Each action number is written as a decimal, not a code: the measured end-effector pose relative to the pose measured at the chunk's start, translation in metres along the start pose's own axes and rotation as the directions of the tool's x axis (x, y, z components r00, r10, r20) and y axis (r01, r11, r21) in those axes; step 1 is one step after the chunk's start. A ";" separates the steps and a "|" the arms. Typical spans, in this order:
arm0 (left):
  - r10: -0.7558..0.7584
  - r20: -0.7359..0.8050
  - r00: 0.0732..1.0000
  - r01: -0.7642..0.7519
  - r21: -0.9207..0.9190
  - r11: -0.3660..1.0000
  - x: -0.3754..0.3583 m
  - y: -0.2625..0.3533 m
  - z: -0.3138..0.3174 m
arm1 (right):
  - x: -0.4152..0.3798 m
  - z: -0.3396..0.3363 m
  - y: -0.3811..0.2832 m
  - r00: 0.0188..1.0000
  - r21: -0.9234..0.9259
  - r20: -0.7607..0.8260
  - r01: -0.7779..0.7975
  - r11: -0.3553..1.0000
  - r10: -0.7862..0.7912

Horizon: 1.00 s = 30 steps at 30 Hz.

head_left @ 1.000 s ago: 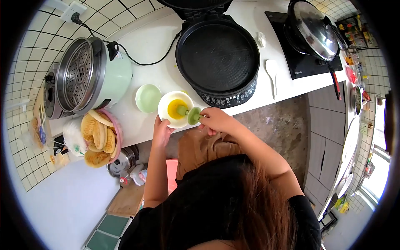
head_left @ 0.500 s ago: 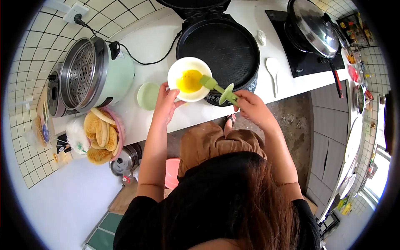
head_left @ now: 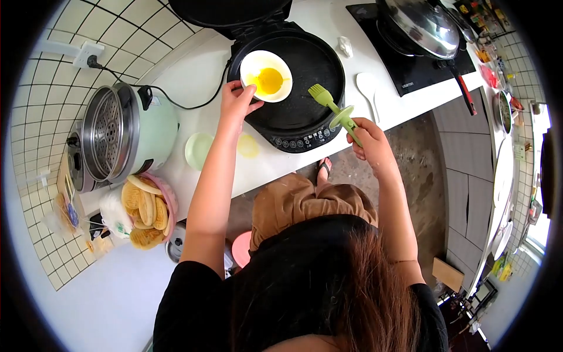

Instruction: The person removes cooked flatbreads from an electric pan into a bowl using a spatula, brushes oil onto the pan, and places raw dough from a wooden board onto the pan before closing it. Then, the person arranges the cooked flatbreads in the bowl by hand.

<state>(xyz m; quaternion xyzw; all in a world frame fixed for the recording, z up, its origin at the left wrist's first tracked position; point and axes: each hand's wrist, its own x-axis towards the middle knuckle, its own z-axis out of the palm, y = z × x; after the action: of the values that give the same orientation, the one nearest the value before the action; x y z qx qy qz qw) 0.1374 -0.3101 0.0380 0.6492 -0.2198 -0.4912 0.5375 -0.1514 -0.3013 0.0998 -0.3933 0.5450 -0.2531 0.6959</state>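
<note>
While fingers [head_left: 246, 92] grip bowl [head_left: 267, 67] rim, brush [head_left: 334, 107] apart

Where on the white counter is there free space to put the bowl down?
Bare counter lies behind the green bowl, between the steamer pot and the black griddle, crossed only by a cord. A smaller patch sits around the white spoon. The far left, by the basket of flatbreads, is crowded. The left hand holds the white bowl over the griddle.

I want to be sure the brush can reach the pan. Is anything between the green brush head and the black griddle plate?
Nothing visible does. The right hand holds the green silicone brush over bare griddle plate. The white bowl of oil, held by the left hand, sits off to the side.
</note>
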 end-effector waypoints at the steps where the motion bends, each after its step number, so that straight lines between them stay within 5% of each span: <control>1: 0.007 -0.007 1.000 -0.007 0.016 1.000 0.004 0.001 0.003 | 0.000 -0.002 0.000 1.000 0.007 0.002 0.002 1.000 -0.002; 20: 0.233 0.036 0.972 -0.231 0.343 0.910 0.034 0.022 0.036 | 0.008 -0.011 0.009 0.998 -0.048 -0.061 -0.011 0.999 0.008; 23: 0.270 -0.017 0.963 -0.253 0.304 0.919 0.037 0.023 0.037 | 0.010 -0.011 0.007 0.999 -0.037 -0.046 -0.002 0.999 0.000; 30: 0.048 -0.032 0.998 -0.049 -0.047 0.998 0.051 0.022 0.017 | 0.013 -0.010 0.008 0.999 -0.031 -0.033 -0.031 0.999 0.030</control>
<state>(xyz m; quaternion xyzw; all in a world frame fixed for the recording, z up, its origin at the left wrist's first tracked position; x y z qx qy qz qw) 0.1490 -0.3667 0.0386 0.6383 -0.2154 -0.4728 0.5680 -0.1579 -0.3100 0.0847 -0.3916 0.5662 -0.2400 0.6845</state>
